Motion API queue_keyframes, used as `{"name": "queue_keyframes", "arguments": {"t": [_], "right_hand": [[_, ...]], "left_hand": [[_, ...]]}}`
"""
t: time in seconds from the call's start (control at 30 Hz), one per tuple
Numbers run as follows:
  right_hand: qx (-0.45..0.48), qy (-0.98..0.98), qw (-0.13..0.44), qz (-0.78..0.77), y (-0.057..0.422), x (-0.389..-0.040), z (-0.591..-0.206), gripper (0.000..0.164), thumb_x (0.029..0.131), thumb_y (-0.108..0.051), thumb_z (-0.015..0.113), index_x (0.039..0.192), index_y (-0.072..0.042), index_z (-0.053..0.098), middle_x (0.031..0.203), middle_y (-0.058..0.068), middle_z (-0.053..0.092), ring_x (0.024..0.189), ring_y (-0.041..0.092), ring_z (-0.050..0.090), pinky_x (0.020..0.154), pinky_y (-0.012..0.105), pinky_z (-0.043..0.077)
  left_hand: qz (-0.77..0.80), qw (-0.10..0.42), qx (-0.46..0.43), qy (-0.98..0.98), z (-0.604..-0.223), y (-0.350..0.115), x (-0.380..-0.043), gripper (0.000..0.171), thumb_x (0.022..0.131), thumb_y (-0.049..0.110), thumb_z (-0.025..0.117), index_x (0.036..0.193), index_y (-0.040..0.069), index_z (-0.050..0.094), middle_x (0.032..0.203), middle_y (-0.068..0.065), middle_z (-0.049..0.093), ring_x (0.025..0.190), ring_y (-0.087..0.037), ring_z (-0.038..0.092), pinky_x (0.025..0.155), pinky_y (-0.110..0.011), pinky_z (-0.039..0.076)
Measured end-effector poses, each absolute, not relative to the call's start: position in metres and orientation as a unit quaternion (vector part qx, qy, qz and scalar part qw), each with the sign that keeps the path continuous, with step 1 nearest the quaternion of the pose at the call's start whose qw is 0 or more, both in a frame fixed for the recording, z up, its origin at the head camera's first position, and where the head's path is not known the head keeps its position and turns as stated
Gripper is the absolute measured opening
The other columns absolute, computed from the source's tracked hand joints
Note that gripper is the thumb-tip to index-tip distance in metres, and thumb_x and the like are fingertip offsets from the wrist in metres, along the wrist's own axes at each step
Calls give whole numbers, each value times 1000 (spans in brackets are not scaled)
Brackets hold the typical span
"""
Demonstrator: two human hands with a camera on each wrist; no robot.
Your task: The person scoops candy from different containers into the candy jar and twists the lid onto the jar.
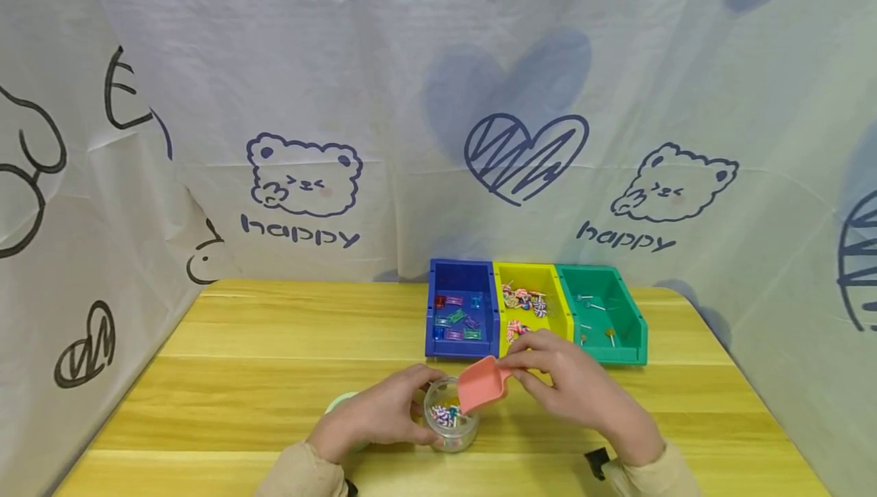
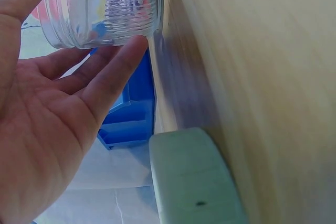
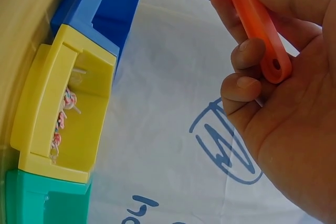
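1. "happy" lettering [image 1: 300, 231], dark blue, on white backdrop cloth [image 1: 384, 93], below left bear drawing [image 1: 304, 177].
2. Second "happy" lettering [image 1: 626, 237], dark blue, same cloth, below right bear drawing [image 1: 674, 183].
3. E-shaped black mark [image 1: 123, 87], cloth's left side; letter or drawing, uncertain.
4. Cut-off blue lettering [image 3: 146, 201], cloth, right wrist view; illegible.

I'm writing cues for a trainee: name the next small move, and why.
Probably draw the right hand back, lifting the pink scoop clear of the glass jar: no candy shows in the scoop, its tip is at the jar's mouth, and striped candies lie inside, while the left hand grips the jar.
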State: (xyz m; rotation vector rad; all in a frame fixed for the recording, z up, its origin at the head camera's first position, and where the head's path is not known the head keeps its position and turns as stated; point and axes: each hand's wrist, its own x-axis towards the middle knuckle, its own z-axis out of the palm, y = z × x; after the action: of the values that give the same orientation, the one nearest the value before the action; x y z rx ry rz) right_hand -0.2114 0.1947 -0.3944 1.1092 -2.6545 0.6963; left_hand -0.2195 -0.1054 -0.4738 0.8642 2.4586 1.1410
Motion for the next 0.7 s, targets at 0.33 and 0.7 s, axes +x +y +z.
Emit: {"name": "queue_keyframes", "arguments": {"t": [0.33, 0.7], "right_hand": [[374, -875, 140, 273, 205, -216, -395, 26, 90, 3, 76, 111, -11, 81, 111, -5, 72, 99, 15, 68, 81, 32, 62], [346, -863, 157, 333, 214, -223, -397, 29, 96, 3, 70, 117, -14, 80, 111, -8, 71, 89, 9, 61, 68, 23, 55]], "left_hand": [[390, 142, 304, 858, -475, -107, -220, 79, 76, 27, 94, 142, 9, 56, 129, -2, 64, 117, -16, 61, 99, -28, 54], [399, 143, 290, 858, -469, -111, -219, 86, 74, 31, 95, 145, 8, 54, 135, -3, 62, 122, -20, 59, 106, -40, 52]]}}
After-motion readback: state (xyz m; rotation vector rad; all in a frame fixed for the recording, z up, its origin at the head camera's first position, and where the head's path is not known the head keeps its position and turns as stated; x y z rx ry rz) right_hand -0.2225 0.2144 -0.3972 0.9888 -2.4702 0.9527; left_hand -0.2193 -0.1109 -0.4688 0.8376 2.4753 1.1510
